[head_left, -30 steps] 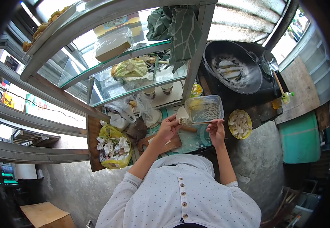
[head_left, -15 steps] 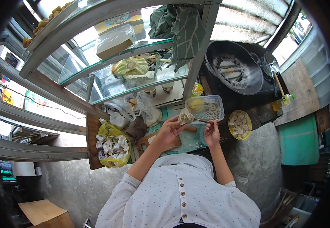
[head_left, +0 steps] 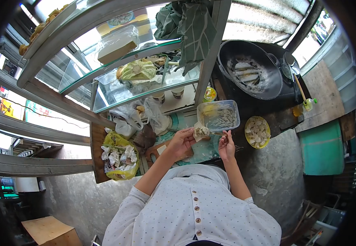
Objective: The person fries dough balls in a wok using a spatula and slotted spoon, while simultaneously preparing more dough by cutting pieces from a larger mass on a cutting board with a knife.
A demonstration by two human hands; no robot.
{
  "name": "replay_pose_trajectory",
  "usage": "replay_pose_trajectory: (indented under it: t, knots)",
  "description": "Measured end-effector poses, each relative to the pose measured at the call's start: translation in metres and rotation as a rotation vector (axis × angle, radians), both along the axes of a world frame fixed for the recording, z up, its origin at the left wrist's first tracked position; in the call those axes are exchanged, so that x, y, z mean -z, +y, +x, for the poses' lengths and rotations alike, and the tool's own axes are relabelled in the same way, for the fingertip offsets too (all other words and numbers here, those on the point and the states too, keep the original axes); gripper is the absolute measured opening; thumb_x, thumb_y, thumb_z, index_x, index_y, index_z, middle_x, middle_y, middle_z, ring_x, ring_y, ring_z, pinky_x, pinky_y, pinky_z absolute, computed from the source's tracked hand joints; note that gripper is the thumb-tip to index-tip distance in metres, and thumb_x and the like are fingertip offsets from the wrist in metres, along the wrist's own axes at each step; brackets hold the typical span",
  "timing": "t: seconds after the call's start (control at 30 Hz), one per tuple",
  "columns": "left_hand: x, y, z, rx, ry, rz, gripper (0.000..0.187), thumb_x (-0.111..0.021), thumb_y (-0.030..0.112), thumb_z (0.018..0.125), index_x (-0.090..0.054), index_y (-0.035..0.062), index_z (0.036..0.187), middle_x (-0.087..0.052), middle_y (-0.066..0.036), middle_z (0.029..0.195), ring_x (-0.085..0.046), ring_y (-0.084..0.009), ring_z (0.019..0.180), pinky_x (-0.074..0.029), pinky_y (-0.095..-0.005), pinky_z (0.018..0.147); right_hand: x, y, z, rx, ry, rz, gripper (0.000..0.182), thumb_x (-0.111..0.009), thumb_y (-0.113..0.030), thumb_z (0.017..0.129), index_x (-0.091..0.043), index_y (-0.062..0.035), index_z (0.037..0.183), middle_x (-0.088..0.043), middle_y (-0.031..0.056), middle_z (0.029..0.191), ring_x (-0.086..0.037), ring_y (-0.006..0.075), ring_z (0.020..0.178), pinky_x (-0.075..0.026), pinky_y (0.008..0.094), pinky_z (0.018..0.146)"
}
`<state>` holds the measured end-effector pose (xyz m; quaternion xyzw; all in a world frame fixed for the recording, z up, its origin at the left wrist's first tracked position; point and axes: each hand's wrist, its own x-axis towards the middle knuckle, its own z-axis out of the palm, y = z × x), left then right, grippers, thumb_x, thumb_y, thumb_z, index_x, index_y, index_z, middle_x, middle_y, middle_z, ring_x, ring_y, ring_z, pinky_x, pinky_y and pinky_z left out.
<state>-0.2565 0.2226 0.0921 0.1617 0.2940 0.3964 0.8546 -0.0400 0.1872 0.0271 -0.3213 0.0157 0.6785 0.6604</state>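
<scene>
Dumpling wrapper [head_left: 201, 132], thin, pale, mounded with filling, cupped in left hand [head_left: 182, 141] fingers, right hand [head_left: 226, 144] fingers pinching slim stick [head_left: 216, 133]

Right hand [head_left: 226, 144]: fingertips too small to tell what thin tool they grip.
Wrapper [head_left: 201, 132]: filling blurred, unidentifiable.
Clear tub [head_left: 219, 115]: contents indistinct.
Cutting board [head_left: 161, 151]: partly hidden under left hand [head_left: 181, 141].

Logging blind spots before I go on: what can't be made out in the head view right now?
- Filling on the wrapper in the left hand: too small to identify.
- Thin tool in the right hand: its tip is too small to make out, type unclear.
- Clear tub contents: blurred by the plastic.
- Wok contents: too small, hazy.
</scene>
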Motion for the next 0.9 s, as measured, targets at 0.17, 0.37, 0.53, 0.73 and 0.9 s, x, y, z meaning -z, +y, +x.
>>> replay_pose_trajectory:
  t: [0.17,0.37,0.53,0.73,0.9]
  knots:
    - [0.001,-0.005,0.005,-0.030,-0.032,-0.079,0.027,-0.048,0.015,0.091,-0.052,-0.0026,0.111,-0.061,-0.010,0.103,-0.061,-0.0158,0.093,-0.051,-0.0269,0.081,0.005,-0.005,0.001,0.024,0.031,-0.046,0.026,-0.053,-0.029,0.090,-0.060,-0.0051,0.090,-0.060,0.0006,0.063,-0.057,0.0077,0.057,-0.050,0.0168,0.056]
    - [-0.006,-0.008,0.008,-0.036,-0.017,-0.068,0.027,-0.049,0.015,0.091,-0.052,-0.0025,0.111,-0.061,-0.009,0.103,-0.061,-0.0156,0.092,-0.051,-0.0268,0.081,0.005,-0.006,0.000,0.033,0.058,-0.065,0.025,-0.054,-0.028,0.089,-0.061,-0.0049,0.089,-0.059,0.0001,0.063,-0.057,0.0073,0.056,-0.050,0.0164,0.056]
    - [-0.010,-0.009,0.010,-0.027,-0.036,-0.064,0.027,-0.049,0.016,0.091,-0.052,-0.0028,0.111,-0.061,-0.009,0.103,-0.061,-0.0159,0.093,-0.051,-0.0273,0.082,0.006,-0.004,0.003,0.036,0.065,-0.073,0.024,-0.053,-0.028,0.090,-0.060,-0.0048,0.090,-0.059,-0.0002,0.063,-0.057,0.0062,0.056,-0.052,0.0169,0.055]
    - [-0.008,-0.009,0.011,-0.003,-0.067,-0.098,0.026,-0.050,0.013,0.090,-0.051,-0.0033,0.110,-0.060,-0.011,0.106,-0.060,-0.0175,0.096,-0.050,-0.0281,0.086,0.000,-0.008,0.006,0.036,0.060,-0.067,0.024,-0.053,-0.027,0.090,-0.060,-0.0043,0.090,-0.059,-0.0002,0.063,-0.057,0.0065,0.055,-0.052,0.0170,0.054]
    - [-0.005,-0.010,0.012,0.027,-0.050,-0.058,0.028,-0.051,0.016,0.090,-0.052,-0.0029,0.111,-0.061,-0.011,0.105,-0.061,-0.0174,0.095,-0.050,-0.0289,0.086,-0.002,-0.010,0.009,0.029,0.086,-0.064,0.024,-0.055,-0.027,0.089,-0.061,-0.0040,0.088,-0.059,0.0001,0.062,-0.057,0.0073,0.054,-0.051,0.0166,0.054]
